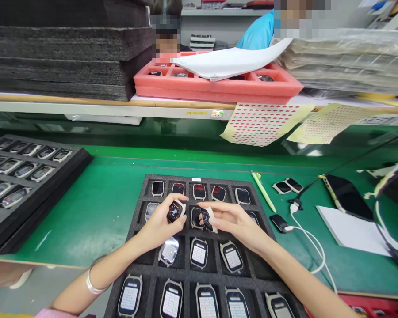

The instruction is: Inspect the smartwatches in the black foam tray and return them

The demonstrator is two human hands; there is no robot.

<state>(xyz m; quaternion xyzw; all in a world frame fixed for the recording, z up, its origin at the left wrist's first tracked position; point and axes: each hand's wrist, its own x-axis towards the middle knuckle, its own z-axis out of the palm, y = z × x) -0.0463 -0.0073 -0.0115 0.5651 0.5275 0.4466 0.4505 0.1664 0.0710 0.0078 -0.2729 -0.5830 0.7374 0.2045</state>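
Note:
Above a black foam tray (225,181) in the middle of the bench, my left hand (159,219) grips a smartwatch (175,211) without a strap, its dark screen lit with a small picture. Between the fingers and thumb of my right hand (235,219) is another watch (207,219), turned on edge so that its pale side shows. The two held watches are apart. Below them, several watches lie face up in the tray's compartments, among them one with a lit white list (199,253). Along the tray's far row the screens are dark or reddish, like this watch (199,191).
Left, another black tray (82,161) holds watches. Right lie a green pen (263,192), two watches (288,186), a small cabled device (280,223), a phone (348,197) and white paper (351,232). A shelf carries a red foam tray (215,92) and black foam (59,48). Two people are beyond.

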